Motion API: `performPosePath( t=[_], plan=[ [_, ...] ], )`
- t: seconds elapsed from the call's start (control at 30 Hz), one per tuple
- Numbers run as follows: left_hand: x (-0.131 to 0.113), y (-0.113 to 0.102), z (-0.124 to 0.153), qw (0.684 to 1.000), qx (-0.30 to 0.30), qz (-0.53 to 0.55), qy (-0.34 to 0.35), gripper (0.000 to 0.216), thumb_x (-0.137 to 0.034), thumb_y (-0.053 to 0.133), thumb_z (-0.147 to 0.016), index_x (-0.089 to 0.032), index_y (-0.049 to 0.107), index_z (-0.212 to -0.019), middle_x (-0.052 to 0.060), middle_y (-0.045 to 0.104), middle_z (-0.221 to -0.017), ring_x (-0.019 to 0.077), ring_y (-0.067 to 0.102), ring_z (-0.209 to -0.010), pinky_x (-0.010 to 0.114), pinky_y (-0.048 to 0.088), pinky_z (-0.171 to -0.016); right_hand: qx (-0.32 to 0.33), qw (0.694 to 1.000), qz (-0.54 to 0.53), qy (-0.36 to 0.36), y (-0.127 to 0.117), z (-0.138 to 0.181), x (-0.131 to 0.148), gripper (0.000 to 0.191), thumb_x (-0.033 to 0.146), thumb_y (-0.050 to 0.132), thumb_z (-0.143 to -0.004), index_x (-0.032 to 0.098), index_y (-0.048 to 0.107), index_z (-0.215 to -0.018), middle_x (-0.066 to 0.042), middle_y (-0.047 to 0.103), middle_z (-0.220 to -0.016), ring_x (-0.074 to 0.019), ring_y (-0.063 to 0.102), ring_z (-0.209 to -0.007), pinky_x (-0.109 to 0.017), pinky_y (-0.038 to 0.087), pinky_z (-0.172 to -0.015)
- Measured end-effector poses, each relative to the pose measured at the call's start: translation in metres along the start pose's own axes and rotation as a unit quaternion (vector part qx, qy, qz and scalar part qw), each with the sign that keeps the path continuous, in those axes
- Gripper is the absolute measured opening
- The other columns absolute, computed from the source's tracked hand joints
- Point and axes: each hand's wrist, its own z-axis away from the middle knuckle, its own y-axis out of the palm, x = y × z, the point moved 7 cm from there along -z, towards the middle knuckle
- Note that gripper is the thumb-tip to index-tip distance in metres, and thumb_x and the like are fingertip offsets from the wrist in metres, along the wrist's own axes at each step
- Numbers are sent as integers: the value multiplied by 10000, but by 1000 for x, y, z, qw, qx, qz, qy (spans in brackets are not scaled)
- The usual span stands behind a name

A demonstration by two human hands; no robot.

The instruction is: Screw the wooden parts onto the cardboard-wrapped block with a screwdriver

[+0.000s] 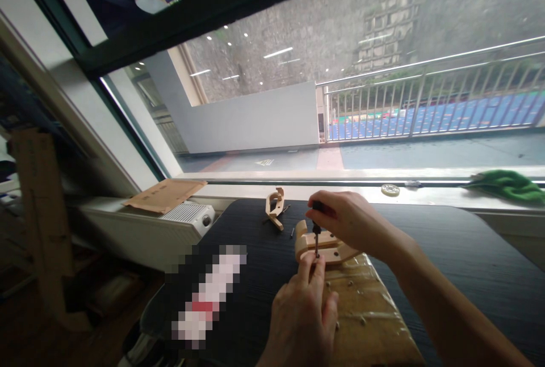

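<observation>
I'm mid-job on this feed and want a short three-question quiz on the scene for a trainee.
1. Which hand grips the screwdriver, which points down at the wooden part?
2. True or false: the green cloth lies on the windowsill.
3. What does the separate curved wooden piece rest on?
A) the radiator
B) the black tabletop
C) the brown cardboard

Key:
1. The right hand.
2. True.
3. B.
</observation>
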Motion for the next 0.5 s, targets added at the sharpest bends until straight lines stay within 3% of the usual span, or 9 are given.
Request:
performPosePath(
  t=[0.3, 0.5],
  plan=[
    [0, 1, 0, 1000, 2, -2, 1, 536, -251, 399, -849, -150, 385, -1375, 77, 368, -1434, 211, 554, -1111, 291, 385, -1003, 23, 999, -27, -38, -7, 6, 15, 177, 296, 471, -889, 218, 630, -895, 34, 592, -692, -84, 462, -592, -227, 298, -550],
    [1, 2, -1, 1000, 9, 4, -8, 535, -257, 401, -849, -154, 387, -1374, 66, 369, -1436, 206, 548, -1120, 294, 376, -1013, 16, 999, -19, -20, -4, 3, 6, 230, 353, 476, -894, 196, 636, -839, 22, 574, -644, -91, 451, -564, -232, 290, -529]
  ],
)
